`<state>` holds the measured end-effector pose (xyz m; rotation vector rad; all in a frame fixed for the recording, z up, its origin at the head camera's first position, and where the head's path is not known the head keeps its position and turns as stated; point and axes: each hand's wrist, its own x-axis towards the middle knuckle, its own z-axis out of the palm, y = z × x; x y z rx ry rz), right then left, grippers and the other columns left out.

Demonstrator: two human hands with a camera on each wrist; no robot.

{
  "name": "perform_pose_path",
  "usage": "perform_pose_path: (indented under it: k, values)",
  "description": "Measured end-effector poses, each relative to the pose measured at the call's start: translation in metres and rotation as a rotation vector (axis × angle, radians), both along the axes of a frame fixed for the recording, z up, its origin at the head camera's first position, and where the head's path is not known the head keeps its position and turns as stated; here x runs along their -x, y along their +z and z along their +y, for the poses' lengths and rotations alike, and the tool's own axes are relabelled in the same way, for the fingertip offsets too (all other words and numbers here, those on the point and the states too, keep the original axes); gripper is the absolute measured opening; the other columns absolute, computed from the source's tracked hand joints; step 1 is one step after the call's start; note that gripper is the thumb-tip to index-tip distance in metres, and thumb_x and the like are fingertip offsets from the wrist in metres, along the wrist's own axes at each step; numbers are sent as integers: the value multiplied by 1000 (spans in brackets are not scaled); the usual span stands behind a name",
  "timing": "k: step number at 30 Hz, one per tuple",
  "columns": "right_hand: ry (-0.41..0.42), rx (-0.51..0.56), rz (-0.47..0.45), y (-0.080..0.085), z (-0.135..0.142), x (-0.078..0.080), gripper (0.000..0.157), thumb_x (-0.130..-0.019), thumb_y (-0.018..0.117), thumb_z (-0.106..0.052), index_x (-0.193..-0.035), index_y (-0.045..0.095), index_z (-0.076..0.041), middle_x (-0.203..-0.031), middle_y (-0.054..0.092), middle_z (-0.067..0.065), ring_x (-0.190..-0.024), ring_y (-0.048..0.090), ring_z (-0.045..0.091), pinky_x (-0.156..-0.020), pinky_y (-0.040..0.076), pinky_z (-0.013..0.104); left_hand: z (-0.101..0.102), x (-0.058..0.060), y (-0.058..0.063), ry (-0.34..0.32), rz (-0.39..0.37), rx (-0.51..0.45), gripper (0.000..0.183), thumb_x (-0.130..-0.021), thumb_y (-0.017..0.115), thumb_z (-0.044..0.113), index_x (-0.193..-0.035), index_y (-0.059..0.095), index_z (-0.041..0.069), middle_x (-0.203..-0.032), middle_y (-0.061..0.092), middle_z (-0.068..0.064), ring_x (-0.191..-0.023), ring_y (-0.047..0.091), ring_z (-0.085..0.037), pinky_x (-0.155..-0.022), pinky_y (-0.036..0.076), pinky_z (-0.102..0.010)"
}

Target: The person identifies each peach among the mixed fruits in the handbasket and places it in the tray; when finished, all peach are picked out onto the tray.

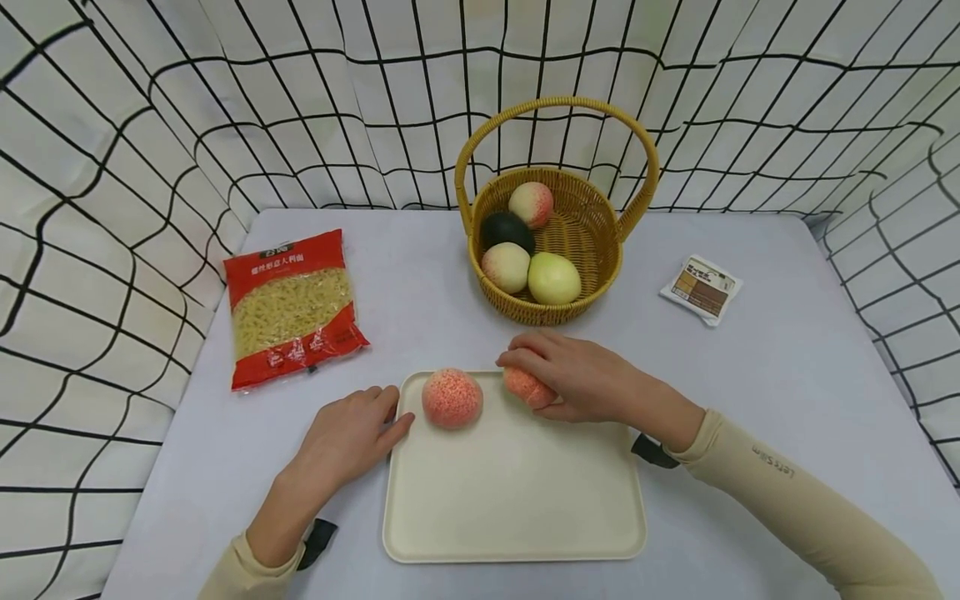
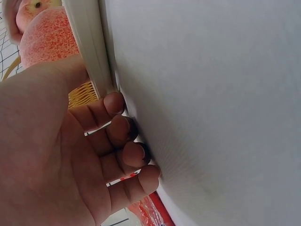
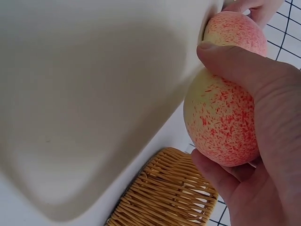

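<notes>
My right hand (image 1: 585, 377) holds a red-speckled peach (image 1: 528, 388) above the back edge of a cream tray (image 1: 517, 492). In the right wrist view, thumb and fingers wrap around that peach (image 3: 221, 120), clear of the tray floor. A second peach (image 1: 452, 398) rests in the tray's back left corner. At the tray's left rim is my left hand (image 1: 341, 437). The left wrist view shows its thumb over the rim (image 2: 91, 44) and the bent fingers (image 2: 134, 153) outside, down by the table.
Behind the tray stands a wicker basket (image 1: 517, 312) with a tall handle, holding two pale peaches, a dark green fruit (image 1: 506, 232) and a yellow-green fruit (image 1: 554, 279). A red pasta bag (image 1: 292, 304) lies left, a small white packet (image 1: 702, 290) right. Black-gridded cloth surrounds the table.
</notes>
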<state>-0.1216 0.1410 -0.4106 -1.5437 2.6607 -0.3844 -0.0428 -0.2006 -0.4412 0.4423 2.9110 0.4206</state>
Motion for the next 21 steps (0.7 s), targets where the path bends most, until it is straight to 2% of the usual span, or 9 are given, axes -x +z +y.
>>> perform_pose_path:
  k: [5, 21]
  values:
    - [-1, -34, -21, -4, 2, 0, 68, -85, 89, -24, -144, 55, -18, -140, 60, 2, -130, 59, 20, -107, 54, 38, 0, -1, 0, -2, 10, -7, 25, -100, 71, 31, -88, 57, 15, -71, 50, 2, -66, 44, -13, -56, 34, -29]
    - [8, -42, -50, -12, 4, -2, 62, -89, 84, -24, -144, 56, -17, -140, 61, 2, -129, 59, 20, -106, 55, 38, 2, -1, 1, 5, 4, 10, 24, -100, 71, 32, -88, 58, 16, -72, 51, 2, -66, 45, -12, -57, 35, -29]
